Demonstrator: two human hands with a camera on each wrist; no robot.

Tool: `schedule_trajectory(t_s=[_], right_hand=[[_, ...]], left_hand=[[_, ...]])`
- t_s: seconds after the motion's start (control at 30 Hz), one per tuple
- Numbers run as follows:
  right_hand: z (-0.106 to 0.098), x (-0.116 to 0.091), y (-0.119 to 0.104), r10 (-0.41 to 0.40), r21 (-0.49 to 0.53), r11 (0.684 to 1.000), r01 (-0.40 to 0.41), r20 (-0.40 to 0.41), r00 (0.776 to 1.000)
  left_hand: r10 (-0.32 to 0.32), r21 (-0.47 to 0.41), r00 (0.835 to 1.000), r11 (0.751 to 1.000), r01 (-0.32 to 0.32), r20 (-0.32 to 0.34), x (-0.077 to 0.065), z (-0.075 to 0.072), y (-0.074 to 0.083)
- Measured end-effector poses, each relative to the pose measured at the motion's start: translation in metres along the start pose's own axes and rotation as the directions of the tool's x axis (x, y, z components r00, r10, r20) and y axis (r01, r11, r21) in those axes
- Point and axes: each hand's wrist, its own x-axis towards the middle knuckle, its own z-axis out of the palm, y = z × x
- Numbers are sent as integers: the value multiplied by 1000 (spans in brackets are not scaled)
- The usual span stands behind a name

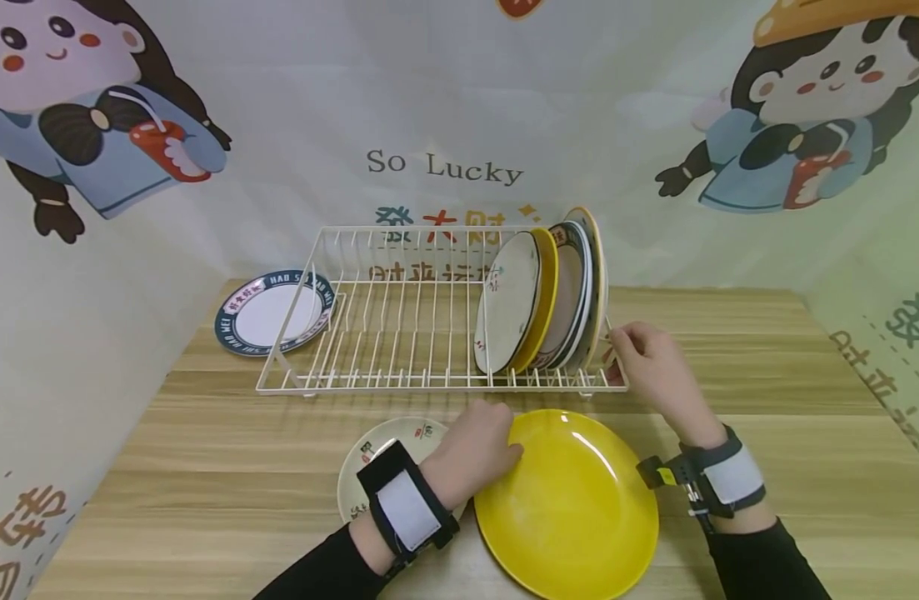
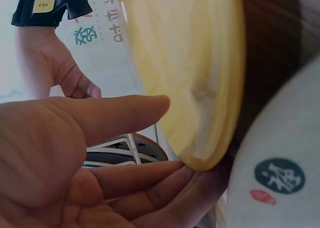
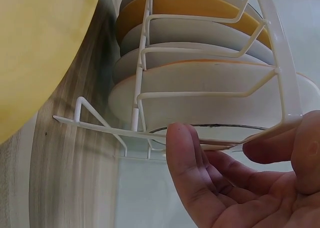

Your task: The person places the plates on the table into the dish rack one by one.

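Observation:
My left hand [image 1: 476,446] grips the rim of a large yellow plate [image 1: 571,500]; in the left wrist view its thumb lies over the plate [image 2: 185,52] and its fingers are beneath the edge. Partly under that wrist is a small cream plate [image 1: 362,467] with printed characters. My right hand [image 1: 654,367] holds the right end of a white wire dish rack [image 1: 399,387], thumb and fingers around its end wire in the right wrist view. Several plates stand upright in the rack's right part: a white one [image 1: 507,300] in front, then a yellow one [image 1: 546,300], then others.
A white plate with a blue lettered rim [image 1: 237,329] lies flat behind the rack's left end. The wooden table [image 1: 204,475] meets a printed backdrop [image 1: 294,125] at the back and sides.

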Motion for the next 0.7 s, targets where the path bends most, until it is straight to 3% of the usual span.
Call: schedule_trajectory(t_s=[0.33,0.7], right_hand=[[4,2,2,-7,47,999,7,9,1000],[0,1,1,6,27,1000,-7,11,1000]], left_hand=[[-35,-66,999,997,36,29,5,-2,-3],[-22,-137,999,990,27,40,2,-11,-2]])
